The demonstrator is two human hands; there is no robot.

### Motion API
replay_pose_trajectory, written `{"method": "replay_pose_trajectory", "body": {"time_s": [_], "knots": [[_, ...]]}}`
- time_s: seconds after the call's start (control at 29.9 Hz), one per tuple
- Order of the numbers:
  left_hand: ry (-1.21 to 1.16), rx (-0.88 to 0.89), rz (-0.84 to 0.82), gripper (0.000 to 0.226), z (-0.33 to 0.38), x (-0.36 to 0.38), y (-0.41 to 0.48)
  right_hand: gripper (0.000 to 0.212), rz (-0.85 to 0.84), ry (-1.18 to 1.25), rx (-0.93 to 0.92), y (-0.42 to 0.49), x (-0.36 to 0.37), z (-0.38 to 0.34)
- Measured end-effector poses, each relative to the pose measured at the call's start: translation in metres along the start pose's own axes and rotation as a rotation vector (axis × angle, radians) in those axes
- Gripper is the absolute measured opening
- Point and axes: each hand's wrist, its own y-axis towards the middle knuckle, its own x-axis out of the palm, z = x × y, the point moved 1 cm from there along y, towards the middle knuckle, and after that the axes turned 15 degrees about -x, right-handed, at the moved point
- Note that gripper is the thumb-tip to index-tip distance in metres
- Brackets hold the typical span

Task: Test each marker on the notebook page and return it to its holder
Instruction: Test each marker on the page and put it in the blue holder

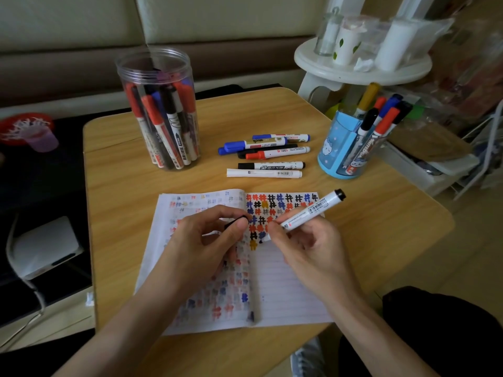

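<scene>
From my seat I see the right hand (307,240) wrapped around a white marker (313,210), fingers curled on its lower barrel. The black end points up and away toward the right edge of the table (122,202). The marker tip touches the right page of the open notebook (288,289), just below the rows of red, blue, black and yellow hash marks.

The left hand (206,240) rests on the left page and pinches a small black cap (235,221) between thumb and fingertips, just beside the marker tip. The notebook lies near the front edge of the table, with its spine running away from me. The left page is covered with faint bled-through marks.

A clear plastic jar (160,110) stands toward the back left corner, upright with no lid on, packed with red, black and blue markers. A blue pen holder (337,148) stands at the right edge with several more markers sticking out at a slant. Between the two, behind the notebook, six loose markers (266,153) lie on their sides, roughly parallel. Beyond the back right corner is a white stool (362,69) with bottles on it.
</scene>
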Motion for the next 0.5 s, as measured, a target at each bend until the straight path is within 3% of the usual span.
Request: {"method": "replay_pose_trajectory", "body": {"time_s": [0.5], "knots": [[0.020,-0.015,0.012,0.025,0.0033,0.0019,0.0008,0.010,-0.059,-0.039,-0.064,-0.0004,-0.0005,-0.0003]]}}
